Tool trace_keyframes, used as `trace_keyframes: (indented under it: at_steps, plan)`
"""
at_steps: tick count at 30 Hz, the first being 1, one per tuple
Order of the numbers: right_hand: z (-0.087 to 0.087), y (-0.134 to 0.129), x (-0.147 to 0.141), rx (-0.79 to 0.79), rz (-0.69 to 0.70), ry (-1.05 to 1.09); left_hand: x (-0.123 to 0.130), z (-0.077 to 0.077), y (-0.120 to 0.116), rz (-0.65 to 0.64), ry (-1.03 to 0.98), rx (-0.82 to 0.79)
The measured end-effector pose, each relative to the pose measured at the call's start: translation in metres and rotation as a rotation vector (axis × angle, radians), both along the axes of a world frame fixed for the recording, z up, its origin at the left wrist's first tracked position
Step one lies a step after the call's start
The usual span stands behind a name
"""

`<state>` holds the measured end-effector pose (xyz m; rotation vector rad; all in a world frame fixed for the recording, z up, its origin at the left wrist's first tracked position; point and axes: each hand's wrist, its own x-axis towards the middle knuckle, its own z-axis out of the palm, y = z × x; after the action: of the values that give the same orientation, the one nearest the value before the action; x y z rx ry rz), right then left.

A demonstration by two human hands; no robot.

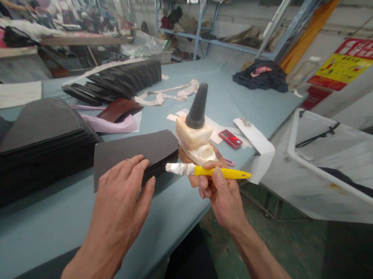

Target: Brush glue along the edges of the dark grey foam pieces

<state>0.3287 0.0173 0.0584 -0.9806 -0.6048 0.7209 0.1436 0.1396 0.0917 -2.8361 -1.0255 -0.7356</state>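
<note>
My left hand [123,197] lies with its fingers apart on the near edge of a stack of dark grey sheets [133,148]. Between the fingers and thumb of my right hand [222,191] is a yellow brush [222,172]; its white-coated bristle end points left, toward my left hand. Just behind the brush stands a cream-coloured, glue-smeared container [194,135] with a black cone [199,105] on top. A brown piece lies under the container.
Taller black stacks [45,126] stand at the left, and fanned black pieces [123,78] lie at the back. A red box [230,139] and white strips lie right of the container. A white bin [337,160] adjoins the blue table's [166,224] right edge.
</note>
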Motion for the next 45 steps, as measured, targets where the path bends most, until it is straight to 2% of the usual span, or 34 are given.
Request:
trace_keyframes:
  at_steps: [10,20,28,35,40,45]
  plan:
    - [0.001,0.012,0.007,0.011,0.032,-0.066,0.008,-0.005,-0.008,0.039,0.069,0.105]
    - [0.007,0.032,0.0,-0.032,0.012,0.051,0.009,-0.008,-0.006,0.06,0.058,0.129]
    - [0.004,0.043,-0.003,-0.07,-0.092,-0.219,0.01,-0.007,-0.005,0.074,0.023,0.128]
    - [0.013,0.06,0.004,-0.063,-0.245,-0.543,0.011,-0.008,-0.001,0.058,-0.028,0.095]
    - [0.016,0.057,0.006,-0.09,-0.315,-0.608,0.01,-0.008,-0.001,0.041,-0.02,0.085]
    - [0.016,0.047,0.001,-0.086,-0.285,-0.537,0.01,0.001,-0.002,0.057,-0.001,0.011]
